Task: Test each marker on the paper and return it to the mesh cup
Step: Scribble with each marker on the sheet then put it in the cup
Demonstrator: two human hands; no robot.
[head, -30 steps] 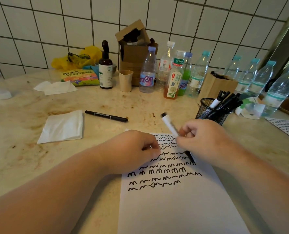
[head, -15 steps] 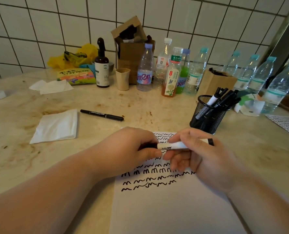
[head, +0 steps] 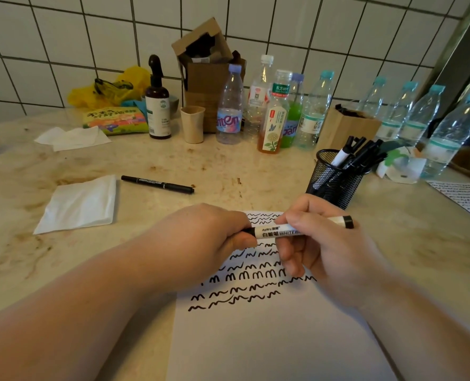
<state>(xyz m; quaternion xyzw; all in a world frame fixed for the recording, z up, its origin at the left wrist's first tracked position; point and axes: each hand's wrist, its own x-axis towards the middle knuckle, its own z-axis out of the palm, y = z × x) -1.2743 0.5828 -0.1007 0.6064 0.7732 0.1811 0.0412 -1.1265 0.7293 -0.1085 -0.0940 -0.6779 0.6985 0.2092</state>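
Observation:
A white whiteboard marker (head: 278,231) lies level above the paper (head: 269,339), held between both hands. My right hand (head: 319,251) grips its barrel, with the black end sticking out to the right. My left hand (head: 209,243) is curled round the marker's black cap end, which it hides. The paper carries several rows of black squiggles. The black mesh cup (head: 334,180) stands just behind my right hand with several markers in it.
A thin black pen (head: 157,184) lies on the counter behind my left hand, beside a folded white napkin (head: 77,204). Bottles, a paper cup (head: 192,124), a brown spray bottle (head: 158,105) and cardboard boxes line the tiled wall. Another scribbled sheet (head: 464,199) is at the right edge.
The marker swung from pointing up in my right hand to lying level, and my left hand closed on its cap end. In the last half second both hands stayed put.

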